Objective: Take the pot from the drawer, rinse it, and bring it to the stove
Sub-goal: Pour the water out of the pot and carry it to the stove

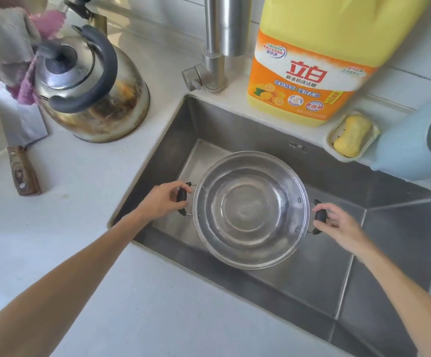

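A round steel pot (250, 210) with two black side handles sits over the steel sink (312, 274), with water rippling inside it. My left hand (164, 199) grips the pot's left handle. On the other side, my right hand (338, 224) has its thumb and fingers closed on the right handle. The steel faucet (215, 45) rises behind the sink at the top middle; no water stream shows.
A stained steel kettle (93, 81) stands on the white counter (75, 240) at the left, with cloths (8, 47) and a cleaver (23, 140) beside it. A yellow detergent jug (320, 63), a soap dish (352, 136) and a pale blue container (412, 140) line the back right.
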Tool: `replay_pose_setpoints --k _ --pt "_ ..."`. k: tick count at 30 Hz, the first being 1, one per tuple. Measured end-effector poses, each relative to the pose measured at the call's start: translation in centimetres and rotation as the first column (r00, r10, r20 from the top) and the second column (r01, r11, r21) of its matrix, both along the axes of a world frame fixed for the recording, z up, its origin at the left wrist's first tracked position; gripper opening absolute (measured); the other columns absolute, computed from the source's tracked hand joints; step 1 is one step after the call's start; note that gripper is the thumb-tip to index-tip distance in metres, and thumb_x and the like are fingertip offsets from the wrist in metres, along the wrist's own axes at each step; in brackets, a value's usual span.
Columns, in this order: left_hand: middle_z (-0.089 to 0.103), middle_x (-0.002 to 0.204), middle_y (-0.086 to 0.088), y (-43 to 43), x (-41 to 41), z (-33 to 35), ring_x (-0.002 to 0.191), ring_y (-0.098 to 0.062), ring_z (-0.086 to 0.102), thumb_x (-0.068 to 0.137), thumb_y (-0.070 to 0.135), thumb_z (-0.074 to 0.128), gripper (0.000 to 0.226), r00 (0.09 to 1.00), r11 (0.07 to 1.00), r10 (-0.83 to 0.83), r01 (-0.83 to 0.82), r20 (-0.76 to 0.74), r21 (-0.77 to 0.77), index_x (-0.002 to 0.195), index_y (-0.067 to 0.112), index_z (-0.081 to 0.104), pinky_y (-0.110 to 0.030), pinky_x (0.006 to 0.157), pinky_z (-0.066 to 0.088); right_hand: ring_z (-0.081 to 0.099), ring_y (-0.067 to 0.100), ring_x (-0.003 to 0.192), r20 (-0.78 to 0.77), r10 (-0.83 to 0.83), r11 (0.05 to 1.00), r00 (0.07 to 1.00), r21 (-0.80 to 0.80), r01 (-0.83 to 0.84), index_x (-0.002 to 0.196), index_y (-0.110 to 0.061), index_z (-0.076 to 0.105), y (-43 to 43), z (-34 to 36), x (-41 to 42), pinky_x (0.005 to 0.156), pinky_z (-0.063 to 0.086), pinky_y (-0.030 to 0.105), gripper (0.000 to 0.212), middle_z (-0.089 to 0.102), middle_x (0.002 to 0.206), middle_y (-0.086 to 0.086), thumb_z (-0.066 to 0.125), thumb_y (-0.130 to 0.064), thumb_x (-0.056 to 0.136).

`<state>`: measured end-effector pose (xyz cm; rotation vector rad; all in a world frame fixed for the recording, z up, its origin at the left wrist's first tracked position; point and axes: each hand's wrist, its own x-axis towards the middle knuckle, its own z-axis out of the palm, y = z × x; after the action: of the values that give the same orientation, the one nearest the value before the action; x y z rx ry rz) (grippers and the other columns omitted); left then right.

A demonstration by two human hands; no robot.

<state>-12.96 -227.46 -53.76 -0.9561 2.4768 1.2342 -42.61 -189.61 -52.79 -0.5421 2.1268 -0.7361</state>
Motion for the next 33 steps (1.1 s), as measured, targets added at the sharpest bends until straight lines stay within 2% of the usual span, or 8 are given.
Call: replay_pose_setpoints --k 4,7,12,17,20,24,29,33 --pt "0.069 0.073 -0.002 -0.1 0.9 3.5 0.063 -0.009 0.063 0.085 0.027 0.081 0.025 0.992 0.999 -0.033 0.030 -0.124 -0.022 0.104 0.038 0.070 -0.026 0.070 0.051 0.063 0.038 0.073 -0.082 0.003 0.997 0.997 -0.081 -0.009 0.107 -0.040 0.066 0.5 4.1 -0.2 0.067 0.041 0.025 0.029 0.072 0.098 0.020 0.074 -0.019 0.088" --pt "0.072 0.082 -0.001 -0.3 1.6 5.4 0.078 -0.022 0.068 0.085 0.030 0.083 0.027 0.975 0.994 -0.064 0.043 -0.211 -0.103 0.103 0.042 0.067 -0.038 0.081 0.056 0.051 0.027 0.059 -0.208 0.016 0.990 0.978 -0.132 -0.044 0.104 -0.039 0.067 0.6 6.8 -0.3 0.059 0.034 0.017 0.026 0.062 0.075 0.024 0.076 -0.022 0.087" --pt "0.072 0.093 0.009 0.1 2.2 7.1 0.089 -0.012 0.066 0.083 0.020 0.085 0.042 0.902 0.943 -0.156 0.015 -0.403 -0.332 0.103 0.049 0.063 -0.033 0.084 0.055 0.044 0.015 0.053 -0.405 -0.002 0.974 0.914 -0.208 -0.090 0.092 -0.040 0.069 0.9 9.8 0.3 0.057 0.035 0.014 0.026 0.049 0.058 0.010 0.078 -0.016 0.085" --pt "0.070 0.098 0.008 -0.1 1.9 8.5 0.092 -0.015 0.063 0.092 0.035 0.072 0.014 0.819 0.860 -0.260 -0.044 -0.512 -0.508 0.105 0.032 0.067 -0.017 0.088 0.049 0.049 0.016 0.062 -0.634 -0.058 0.960 0.771 -0.248 -0.132 0.094 -0.033 0.068 1.3 11.5 0.9 0.063 0.035 0.006 0.025 0.051 0.071 0.001 0.078 -0.012 0.085" --pt "0.074 0.101 0.001 -0.2 1.5 9.5 0.094 -0.018 0.063 0.094 0.033 0.070 0.012 0.787 0.779 -0.315 -0.105 -0.530 -0.618 0.105 0.031 0.065 -0.024 0.083 0.053 0.042 0.014 0.061 -0.733 -0.097 0.937 0.674 -0.294 -0.186 0.094 -0.017 0.071 1.2 12.4 1.1 0.067 0.037 0.008 0.003 0.042 0.066 -0.007 0.072 -0.018 0.092" --pt "0.074 0.102 -0.002 -0.5 1.5 10.6 0.093 -0.022 0.065 0.094 0.024 0.076 0.016 0.741 0.680 -0.395 -0.162 -0.543 -0.716 0.105 0.026 0.065 -0.029 0.079 0.056 0.040 0.008 0.067 -0.824 -0.154 0.909 0.545 -0.335 -0.250 0.093 -0.002 0.072 1.1 13.7 1.0 0.078 0.037 0.005 0.013 0.041 0.084 -0.019 0.068 -0.015 0.091" --pt "0.070 0.109 -0.001 -0.4 2.1 12.0 0.093 -0.025 0.065 0.090 0.011 0.080 0.027 0.693 0.574 -0.510 -0.167 -0.509 -0.802 0.109 0.022 0.064 -0.030 0.082 0.054 0.060 0.024 0.084 -0.910 -0.197 0.908 0.364 -0.309 -0.282 0.093 0.000 0.074 2.4 14.7 0.8 0.097 0.038 0.009 0.013 0.072 0.096 0.014 0.069 -0.012 0.093" --pt "0.074 0.105 -0.005 0.5 2.7 13.1 0.092 -0.027 0.068 0.090 0.012 0.079 0.024 0.714 0.618 -0.458 -0.173 -0.530 -0.767 0.106 0.022 0.064 -0.034 0.078 0.058 0.064 0.026 0.090 -0.934 -0.103 0.905 0.343 -0.231 -0.357 0.096 -0.003 0.075 3.3 15.7 0.9 0.099 0.041 0.013 0.014 0.073 0.104 0.007 0.070 -0.016 0.094"
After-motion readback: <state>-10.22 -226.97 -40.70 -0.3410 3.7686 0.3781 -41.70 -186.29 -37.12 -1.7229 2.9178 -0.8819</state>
